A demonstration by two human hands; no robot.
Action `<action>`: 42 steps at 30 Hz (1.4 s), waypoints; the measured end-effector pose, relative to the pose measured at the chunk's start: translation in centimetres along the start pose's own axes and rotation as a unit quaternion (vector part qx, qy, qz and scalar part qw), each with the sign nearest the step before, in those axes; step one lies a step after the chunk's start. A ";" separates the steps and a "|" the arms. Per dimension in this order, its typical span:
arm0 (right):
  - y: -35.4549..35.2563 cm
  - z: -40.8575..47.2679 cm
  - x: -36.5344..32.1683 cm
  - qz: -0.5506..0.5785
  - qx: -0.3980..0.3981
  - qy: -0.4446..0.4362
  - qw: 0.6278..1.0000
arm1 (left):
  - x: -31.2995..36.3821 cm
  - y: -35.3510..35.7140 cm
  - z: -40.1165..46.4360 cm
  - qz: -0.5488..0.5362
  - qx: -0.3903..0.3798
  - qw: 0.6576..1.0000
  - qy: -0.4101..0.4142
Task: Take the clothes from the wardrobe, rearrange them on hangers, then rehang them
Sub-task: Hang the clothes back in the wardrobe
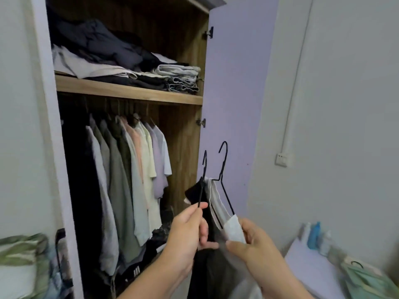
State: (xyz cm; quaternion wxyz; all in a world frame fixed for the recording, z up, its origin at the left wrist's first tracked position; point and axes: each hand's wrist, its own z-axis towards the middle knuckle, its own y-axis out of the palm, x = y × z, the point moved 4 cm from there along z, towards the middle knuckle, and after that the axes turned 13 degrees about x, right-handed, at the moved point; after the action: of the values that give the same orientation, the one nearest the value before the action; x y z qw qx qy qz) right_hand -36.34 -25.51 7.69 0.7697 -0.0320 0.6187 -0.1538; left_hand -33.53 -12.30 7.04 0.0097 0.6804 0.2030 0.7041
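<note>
Your right hand (248, 240) pinches the white garment (218, 203) on its hanger (224, 169); your left hand (190, 229) pinches the black-clothed hanger (203, 184), both beside the open wardrobe (129, 89). I'd pull them apart before rehanging, or the hooks will tangle.

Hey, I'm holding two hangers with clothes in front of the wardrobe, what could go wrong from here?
1. The two black hangers sit close together, so their hooks may tangle.
2. The right hand pinches only the edge of the white garment, which could slide off its hanger.
3. The left hand pinches a thin wire with a dark garment on it; that grip looks easy to lose.
</note>
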 end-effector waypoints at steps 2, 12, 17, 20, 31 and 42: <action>1.7 2.4 0.4 0.005 0.013 -0.006 1.000 | 0.0 -0.4 2.5 0.003 0.016 1.000 0.000; 6.4 12.8 2.1 0.038 0.038 0.000 0.999 | -0.3 0.3 13.8 0.019 0.036 0.999 0.004; 7.8 18.7 3.9 0.052 0.034 -0.003 0.998 | -0.9 0.5 20.0 0.032 0.054 0.998 -0.003; 8.1 23.2 5.1 0.056 0.033 0.000 0.998 | -1.3 1.4 24.2 0.043 0.075 0.996 -0.007; 9.1 42.3 7.6 0.014 -0.006 -0.070 0.997 | -0.4 7.9 40.7 0.072 0.120 0.990 0.031; 14.5 56.8 7.7 -0.061 0.002 -0.129 0.990 | 3.7 7.2 56.2 0.051 0.137 0.986 0.080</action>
State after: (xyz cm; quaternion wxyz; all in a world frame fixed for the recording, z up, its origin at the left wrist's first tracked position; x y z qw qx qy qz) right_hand 22.59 -21.90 10.16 0.8322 -0.0877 0.5111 -0.1961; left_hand 22.14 -2.55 12.25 -0.1354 0.6266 0.2625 0.7212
